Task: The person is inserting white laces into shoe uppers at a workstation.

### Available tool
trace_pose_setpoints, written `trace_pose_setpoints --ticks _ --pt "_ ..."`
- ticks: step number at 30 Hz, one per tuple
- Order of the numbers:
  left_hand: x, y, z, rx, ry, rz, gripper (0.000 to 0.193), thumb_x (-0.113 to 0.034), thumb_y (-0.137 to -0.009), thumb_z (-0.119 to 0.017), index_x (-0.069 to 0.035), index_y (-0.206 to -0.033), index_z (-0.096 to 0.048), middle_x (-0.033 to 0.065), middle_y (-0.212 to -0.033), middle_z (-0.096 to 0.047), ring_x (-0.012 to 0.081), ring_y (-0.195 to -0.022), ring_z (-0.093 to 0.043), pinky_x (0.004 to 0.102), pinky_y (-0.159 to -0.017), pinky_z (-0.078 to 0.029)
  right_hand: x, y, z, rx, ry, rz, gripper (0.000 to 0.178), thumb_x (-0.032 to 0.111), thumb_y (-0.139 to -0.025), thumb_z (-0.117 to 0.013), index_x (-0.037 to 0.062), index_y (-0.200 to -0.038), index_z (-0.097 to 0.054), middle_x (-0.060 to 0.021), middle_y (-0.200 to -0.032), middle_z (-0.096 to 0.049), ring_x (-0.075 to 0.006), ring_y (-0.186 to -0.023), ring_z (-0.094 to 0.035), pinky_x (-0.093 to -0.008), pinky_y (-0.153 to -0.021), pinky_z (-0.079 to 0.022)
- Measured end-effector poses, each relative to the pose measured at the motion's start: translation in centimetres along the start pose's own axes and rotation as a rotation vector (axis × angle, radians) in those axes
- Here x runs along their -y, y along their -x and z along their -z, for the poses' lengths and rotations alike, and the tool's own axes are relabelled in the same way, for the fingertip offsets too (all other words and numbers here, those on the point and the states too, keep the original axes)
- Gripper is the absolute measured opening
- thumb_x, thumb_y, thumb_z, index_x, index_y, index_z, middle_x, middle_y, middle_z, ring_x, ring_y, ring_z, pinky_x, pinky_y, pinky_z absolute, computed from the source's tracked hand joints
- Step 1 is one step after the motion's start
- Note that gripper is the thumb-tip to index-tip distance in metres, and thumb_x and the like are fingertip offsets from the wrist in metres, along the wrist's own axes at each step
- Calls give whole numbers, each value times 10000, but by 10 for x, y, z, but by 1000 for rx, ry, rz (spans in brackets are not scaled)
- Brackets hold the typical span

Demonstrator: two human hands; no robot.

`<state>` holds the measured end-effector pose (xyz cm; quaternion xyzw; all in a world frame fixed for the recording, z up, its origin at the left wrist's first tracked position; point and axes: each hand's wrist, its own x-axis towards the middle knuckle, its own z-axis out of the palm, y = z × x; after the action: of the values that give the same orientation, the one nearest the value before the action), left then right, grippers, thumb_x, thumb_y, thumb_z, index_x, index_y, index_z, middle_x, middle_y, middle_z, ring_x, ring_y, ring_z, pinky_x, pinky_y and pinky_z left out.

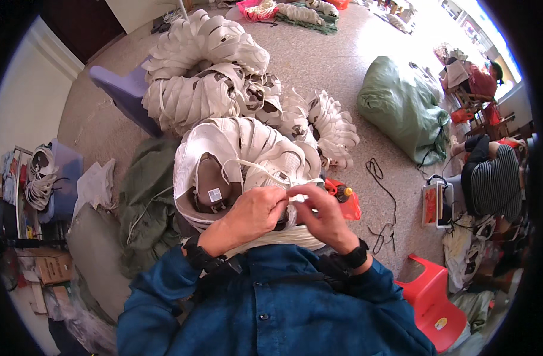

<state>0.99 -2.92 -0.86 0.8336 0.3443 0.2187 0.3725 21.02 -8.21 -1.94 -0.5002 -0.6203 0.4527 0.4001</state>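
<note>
A white mesh shoe upper (273, 168) lies in front of my body, among a bundle of nested shoe uppers (247, 133). A white shoelace (246, 162) loops over its front and runs to my fingers. My left hand (255, 211) is closed in a pinch on the lace. Close beside it, my right hand (325, 215) has thumb and index finger bent together at the lace, the other fingers curled. The fingertips of both hands almost meet, and they hide the lace's end. A brown insole (213, 181) with a white label shows inside an upper at the left.
More strung uppers (194, 98) are piled on a purple chair (120, 89). At the right are a green sack (402, 107), a black cord (385, 207), a red stool (434, 302) and a seated person in stripes (496, 178). A dark green cloth (146, 202) lies left.
</note>
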Motion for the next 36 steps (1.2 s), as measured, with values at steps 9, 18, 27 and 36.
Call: trace_pose_setpoints --ticks 9,18,27,36 --pt "6 5 7 -39 -17 45 127 -89 -927 -622 30 -955 -657 211 -860 -639 401 -801 -632 442 -703 -495 -17 -3 2 -92 241 103 155 -7 -886 -635 3 -1040 -650 -163 -928 -672 -291 -763 -674 -364 -664 -516" --pt "6 -15 7 -26 -115 -48 110 -85 -915 -638 18 -950 -659 204 -867 -635 400 -794 -631 439 -689 -500 -22 -10 -6 -68 144 123 149 22 -893 -654 3 -1040 -637 -170 -899 -667 -325 -812 -682 -365 -693 -525" --pt "28 -46 8 -118 -380 -186 247 -111 -892 -672 7 -1104 -629 193 -1074 -604 368 -940 -617 421 -814 -514 -62 -13 -8 -238 -95 -159 114 49 -980 -584 -37 -1047 -613 -55 -832 -672 -101 -732 -647 -249 -675 -541" --pt "80 -79 14 48 -65 248 594 -349 -820 -738 42 -1241 -588 215 -1122 -609 340 -1059 -612 399 -937 -496 -25 -11 -18 -155 69 -3 99 106 -943 -645 22 -969 -599 -141 -737 -637 -249 -642 -640 -364 -609 -498"
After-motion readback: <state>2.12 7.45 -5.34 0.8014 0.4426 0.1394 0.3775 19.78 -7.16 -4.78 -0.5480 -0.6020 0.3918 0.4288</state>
